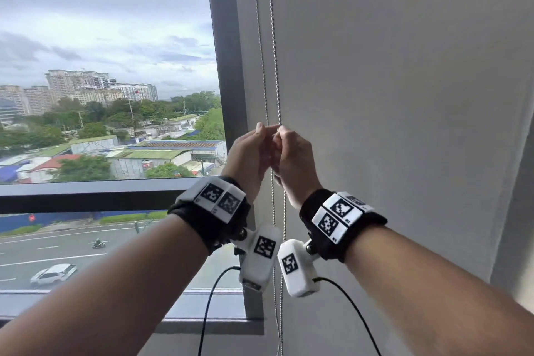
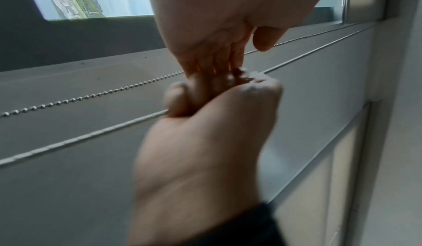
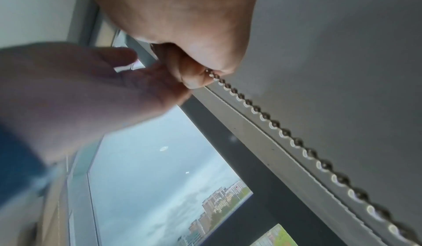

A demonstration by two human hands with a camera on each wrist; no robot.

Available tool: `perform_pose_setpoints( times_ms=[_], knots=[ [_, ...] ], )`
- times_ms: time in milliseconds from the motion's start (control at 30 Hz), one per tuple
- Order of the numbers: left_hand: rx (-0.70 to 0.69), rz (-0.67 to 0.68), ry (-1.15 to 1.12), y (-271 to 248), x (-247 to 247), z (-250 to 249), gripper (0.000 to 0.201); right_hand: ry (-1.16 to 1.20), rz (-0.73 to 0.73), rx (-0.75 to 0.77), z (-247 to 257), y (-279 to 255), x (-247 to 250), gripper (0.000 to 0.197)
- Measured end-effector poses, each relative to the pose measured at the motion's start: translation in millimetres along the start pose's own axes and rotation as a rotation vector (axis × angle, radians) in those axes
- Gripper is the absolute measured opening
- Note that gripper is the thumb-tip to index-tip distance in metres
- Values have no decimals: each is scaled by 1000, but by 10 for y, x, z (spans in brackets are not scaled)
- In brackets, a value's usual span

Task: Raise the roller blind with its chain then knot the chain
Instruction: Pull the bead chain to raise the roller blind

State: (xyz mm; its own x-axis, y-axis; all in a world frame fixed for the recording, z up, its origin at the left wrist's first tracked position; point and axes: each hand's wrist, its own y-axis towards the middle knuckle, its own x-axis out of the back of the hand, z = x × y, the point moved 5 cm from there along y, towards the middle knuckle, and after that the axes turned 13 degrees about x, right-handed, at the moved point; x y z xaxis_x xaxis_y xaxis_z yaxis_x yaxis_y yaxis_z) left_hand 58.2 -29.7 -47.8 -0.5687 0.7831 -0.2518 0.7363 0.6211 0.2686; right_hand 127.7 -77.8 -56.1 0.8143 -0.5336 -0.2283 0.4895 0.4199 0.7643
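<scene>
Chain (image 1: 276, 66) pinched at one height by curled left hand (image 1: 250, 153) and right hand (image 1: 291, 156), fingertips meeting, presumably to form the knot.

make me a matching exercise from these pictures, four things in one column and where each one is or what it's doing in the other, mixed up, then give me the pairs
Things:
1. bead chain
2. right hand
3. window frame
4. white car

Places or states:
A. on the road far below, lower left in the head view
B. hangs in two strands in front of the grey blind
C. dark upright between the glass and the blind
D. raised, fingers curled round a strand, touching the left hand

Pairs: 1-B, 2-D, 3-C, 4-A
</scene>
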Motion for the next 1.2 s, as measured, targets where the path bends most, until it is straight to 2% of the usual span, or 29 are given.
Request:
perform_pose_setpoints(
  times_ms=[167, 267, 367, 433, 533, 633, 833, 1033, 1200],
  knots=[
    [24, 58, -17, 110, -299, -291, 38, 40, 22, -118, -200, -387, 159, 37],
    [2, -23, -20, 159, -320, -222, 31, 5, 43, -125, -280, -554, 227, 38],
    [-18, -107, -16, 158, -310, -126, 38, -47, 76, -99, -336, -547, 272, 38],
    [-5, -131, -35, 165, -321, -113, 45, -50, 85, -112, -349, -493, 296, 41],
    [4, -151, -32, 168, -334, -96, 42, -105, 103, -86, -276, -330, 336, 49],
    [1, -168, -28, 130, -296, -24, 41, -162, 108, -2, -92, -89, 361, 40],
    [51, -187, 33, 15, -143, 238, 39, -206, 141, 101, 277, 341, 241, 41],
    [157, -253, 96, -122, -12, 662, 47, -23, 158, 36, 468, 627, -64, 28],
    [223, -221, 78, -271, 67, 903, 38, 16, 69, -23, 384, 639, -144, 27]
  ],
)
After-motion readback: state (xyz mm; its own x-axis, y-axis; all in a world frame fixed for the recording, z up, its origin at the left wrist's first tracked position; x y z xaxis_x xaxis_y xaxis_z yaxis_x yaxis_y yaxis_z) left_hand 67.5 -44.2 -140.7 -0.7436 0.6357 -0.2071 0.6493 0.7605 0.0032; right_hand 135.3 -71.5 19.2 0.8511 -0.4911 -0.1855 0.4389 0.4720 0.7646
